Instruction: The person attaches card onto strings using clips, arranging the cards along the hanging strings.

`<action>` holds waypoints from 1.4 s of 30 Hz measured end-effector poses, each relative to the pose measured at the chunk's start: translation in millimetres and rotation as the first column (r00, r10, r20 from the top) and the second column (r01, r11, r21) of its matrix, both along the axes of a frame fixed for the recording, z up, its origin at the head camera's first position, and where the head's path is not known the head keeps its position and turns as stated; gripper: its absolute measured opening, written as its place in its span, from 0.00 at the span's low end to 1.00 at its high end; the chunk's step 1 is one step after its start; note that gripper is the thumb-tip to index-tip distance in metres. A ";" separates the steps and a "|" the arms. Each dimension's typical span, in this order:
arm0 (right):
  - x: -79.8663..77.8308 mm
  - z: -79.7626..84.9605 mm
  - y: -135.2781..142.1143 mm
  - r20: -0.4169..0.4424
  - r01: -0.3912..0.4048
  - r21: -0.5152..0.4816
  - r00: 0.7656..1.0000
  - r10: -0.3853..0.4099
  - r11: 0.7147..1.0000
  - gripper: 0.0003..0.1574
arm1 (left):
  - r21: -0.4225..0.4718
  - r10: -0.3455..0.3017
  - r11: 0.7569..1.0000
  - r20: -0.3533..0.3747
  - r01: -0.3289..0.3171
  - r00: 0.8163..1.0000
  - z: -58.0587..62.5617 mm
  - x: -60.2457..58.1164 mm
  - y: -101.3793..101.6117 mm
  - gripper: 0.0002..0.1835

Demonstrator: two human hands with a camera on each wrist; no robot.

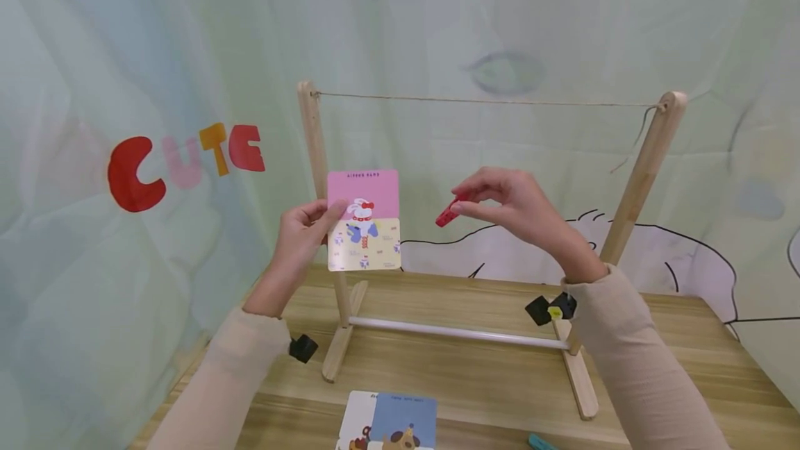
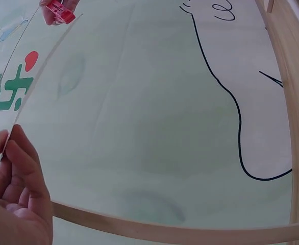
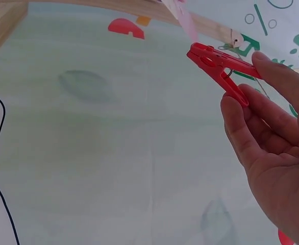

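My left hand (image 1: 306,238) pinches a pink and yellow card (image 1: 381,196) with a white cartoon character by its left edge, in front of the wooden frame's left post. In the left wrist view the card appears edge-on between thumb and fingers (image 2: 24,168). To its right, my right hand (image 1: 515,203) holds a red clothespin (image 3: 216,66) by its two handle ends, thumb on one and fingers on the other. The clothespin's nose points left, toward the card, with a gap between them. Both hands are below the string (image 1: 487,100) tied between the posts.
The wooden frame (image 1: 637,186) stands on the wood table (image 1: 475,387), with a white rod (image 1: 456,330) joining its feet. Near the front lie a blue dog card (image 1: 415,415), a white card (image 1: 356,412) and a teal clothespin (image 1: 540,442). A printed curtain (image 1: 400,26) hangs behind.
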State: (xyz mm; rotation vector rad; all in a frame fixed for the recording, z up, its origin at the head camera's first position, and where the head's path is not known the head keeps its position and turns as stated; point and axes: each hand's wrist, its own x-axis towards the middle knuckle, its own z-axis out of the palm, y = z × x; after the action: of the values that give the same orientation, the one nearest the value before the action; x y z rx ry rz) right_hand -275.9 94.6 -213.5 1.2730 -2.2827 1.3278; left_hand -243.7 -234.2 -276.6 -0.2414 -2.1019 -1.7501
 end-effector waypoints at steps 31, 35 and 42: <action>1.2 21.9 -15.9 -0.018 -0.004 0.004 1.000 0.004 1.000 0.15 | 0.068 0.007 0.998 -0.068 -0.003 0.998 26.9 -7.4 -5.5 0.23; 0.6 24.1 -17.2 -0.033 -0.003 0.002 0.999 0.003 1.000 0.14 | 0.081 0.002 0.997 -0.075 0.004 0.997 29.4 -8.6 -4.4 0.23; 0.3 27.9 -19.0 -0.051 0.014 0.021 0.999 -0.013 1.000 0.14 | 0.083 0.009 0.997 -0.101 -0.001 0.995 35.4 -8.9 -2.3 0.23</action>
State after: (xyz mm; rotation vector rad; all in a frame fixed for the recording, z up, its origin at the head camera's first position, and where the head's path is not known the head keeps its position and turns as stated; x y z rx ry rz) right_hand -275.6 75.5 -185.6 1.2812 -2.2734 1.2554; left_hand -252.6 -236.5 -241.2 -0.2944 -1.9527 -1.7798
